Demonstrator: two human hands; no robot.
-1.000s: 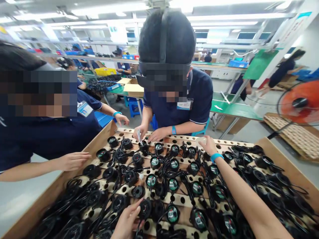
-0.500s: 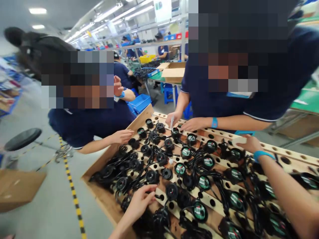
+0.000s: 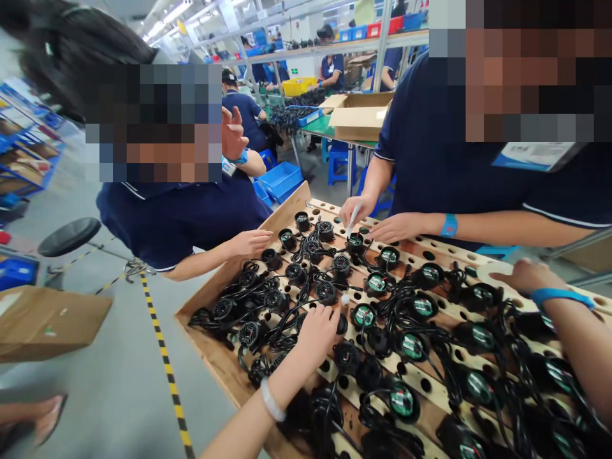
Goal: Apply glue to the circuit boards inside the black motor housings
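Observation:
My left hand (image 3: pixel 315 335), with a pale bangle at its wrist, reaches over a wooden tray (image 3: pixel 292 207) of black round housings with coiled cables. Its fingers are bent downward and loosely apart beside a black housing (image 3: pixel 342 324), which they partly hide. I cannot see anything held there. At the tray's far right rail, my right hand (image 3: pixel 533 280), with a blue wristband, grips a pale white piece (image 3: pixel 492 273) whose kind I cannot make out. Several housings show green circuit boards (image 3: pixel 401 400); others show black slotted faces (image 3: pixel 326 292).
Across the tray a co-worker (image 3: pixel 459 146) holds a white pen-like tool (image 3: pixel 354 217) at a housing. Another co-worker (image 3: pixel 182 220) rests a hand by the left wall. A cardboard box (image 3: pixel 52 322), a black stool (image 3: pixel 69 236) and striped floor tape (image 3: pixel 165 363) lie left.
My left hand has moved forward and right, farther over the housings. My right hand stays at the far rail with the pale piece. The whole view has shifted, and the tray appears farther right.

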